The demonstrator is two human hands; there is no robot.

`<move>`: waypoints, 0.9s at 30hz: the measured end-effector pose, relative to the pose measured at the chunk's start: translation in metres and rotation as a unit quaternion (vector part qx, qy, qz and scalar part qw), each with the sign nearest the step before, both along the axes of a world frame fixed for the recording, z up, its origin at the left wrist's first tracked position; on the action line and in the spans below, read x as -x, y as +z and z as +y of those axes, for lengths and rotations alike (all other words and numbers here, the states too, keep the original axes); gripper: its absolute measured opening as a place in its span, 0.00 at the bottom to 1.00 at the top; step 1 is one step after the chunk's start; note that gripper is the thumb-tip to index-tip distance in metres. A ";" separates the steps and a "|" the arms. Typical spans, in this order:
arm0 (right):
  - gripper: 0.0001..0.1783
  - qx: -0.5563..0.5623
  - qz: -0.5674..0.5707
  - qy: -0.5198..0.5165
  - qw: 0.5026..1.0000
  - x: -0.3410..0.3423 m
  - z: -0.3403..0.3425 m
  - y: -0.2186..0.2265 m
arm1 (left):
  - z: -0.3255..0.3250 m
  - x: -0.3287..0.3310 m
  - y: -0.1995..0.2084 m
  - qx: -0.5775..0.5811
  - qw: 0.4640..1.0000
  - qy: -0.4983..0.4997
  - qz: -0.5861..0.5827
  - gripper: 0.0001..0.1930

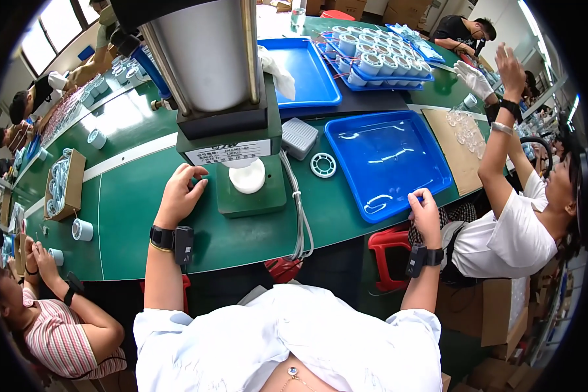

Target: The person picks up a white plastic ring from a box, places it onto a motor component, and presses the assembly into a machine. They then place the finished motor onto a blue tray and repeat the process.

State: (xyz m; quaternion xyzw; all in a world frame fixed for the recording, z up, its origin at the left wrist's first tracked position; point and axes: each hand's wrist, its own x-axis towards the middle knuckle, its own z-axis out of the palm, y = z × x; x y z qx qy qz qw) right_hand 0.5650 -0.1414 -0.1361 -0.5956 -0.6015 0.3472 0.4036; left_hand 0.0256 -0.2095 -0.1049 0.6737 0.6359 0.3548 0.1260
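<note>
My left hand [181, 192] rests on the green table left of the press base [251, 204], thumb and fingers loosely bent and apart, nothing seen between them. On that base sits a round white plastic piece [247, 178], directly under the press's grey cylinder [202, 59]. My right hand [425, 210] is closed at the near rim of a blue plastic tray [392, 157], its fingers curled over the edge. No parts lie in this tray. Between press and tray lies a white ring-shaped part with slots [323, 165], next to a grey foot pedal [300, 138].
Grey cables [298, 215] hang over the table's front edge. Trays of white cylindrical housings [379, 62] stand at the back, beside another blue tray [300, 72]. A cardboard box of cables [62, 186] is at left. Co-workers sit on both sides; one at right [503, 228] raises an arm.
</note>
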 end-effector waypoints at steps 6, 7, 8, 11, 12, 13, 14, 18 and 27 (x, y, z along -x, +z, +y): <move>0.14 0.051 -0.054 0.036 0.997 0.006 0.020 0.003 | -0.020 0.002 0.011 -0.016 0.999 -0.002 -0.035 0.10; 0.18 0.047 -0.046 0.024 0.998 0.010 0.015 0.007 | -0.029 0.005 0.010 -0.014 0.999 0.010 -0.043 0.10; 0.22 0.055 -0.068 0.024 0.996 0.010 0.021 0.003 | -0.031 0.009 0.006 -0.022 0.999 0.016 -0.038 0.10; 0.22 -0.033 -0.113 -0.025 0.993 0.001 -0.006 0.010 | -0.053 0.029 0.002 -0.096 0.993 0.071 0.000 0.09; 0.20 -0.069 -0.141 -0.020 0.987 -0.001 -0.014 0.009 | -0.063 0.043 0.001 -0.140 0.987 0.079 0.020 0.08; 0.18 -0.106 -0.167 -0.018 0.980 0.000 -0.014 0.012 | -0.079 0.064 0.003 -0.155 0.974 0.138 0.088 0.09; 0.18 -0.112 -0.165 0.002 0.980 0.008 -0.016 0.019 | -0.089 0.085 0.006 -0.167 0.956 0.185 0.153 0.09; 0.12 -0.117 -0.127 0.026 0.985 0.046 -0.034 0.043 | -0.136 0.194 0.009 -0.088 0.860 0.418 0.280 0.18; 0.23 -0.232 -0.307 0.214 0.898 0.133 -0.028 0.058 | -0.195 0.257 -0.019 0.043 0.959 0.255 0.118 0.38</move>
